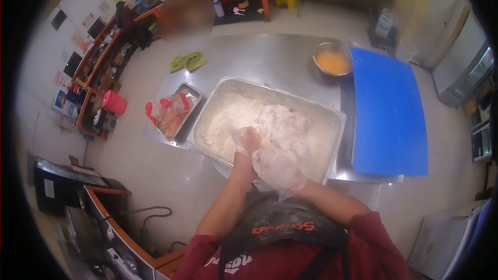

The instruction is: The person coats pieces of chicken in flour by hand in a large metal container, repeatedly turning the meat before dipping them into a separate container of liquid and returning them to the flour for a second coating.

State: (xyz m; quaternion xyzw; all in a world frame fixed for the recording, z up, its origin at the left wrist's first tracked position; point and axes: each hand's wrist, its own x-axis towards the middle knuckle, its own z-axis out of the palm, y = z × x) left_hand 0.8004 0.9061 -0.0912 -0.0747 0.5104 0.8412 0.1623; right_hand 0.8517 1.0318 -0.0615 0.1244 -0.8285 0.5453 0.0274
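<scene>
A deep metal pan point(340, 129) of white flour point(223, 116) stands before me, with flour-coated lumpy pieces point(285, 127) toward its right half. My left hand point(248, 141), in a thin clear glove, is over the near side of the pan; its fingers are blurred. Against the left wrist lies my right hand point(277, 168), in a whitish, flour-dusted plastic glove, its fingers curled in. What the right hand grips, if anything, is hidden.
The pan rests on a steel table point(249, 52). Left of it sits a smaller metal tray point(194, 96) with a red-and-clear plastic bag point(174, 111). A green cloth point(188, 62), a bowl of orange liquid point(333, 62) and a blue board point(389, 114) lie around. Another person point(126, 21) stands far left.
</scene>
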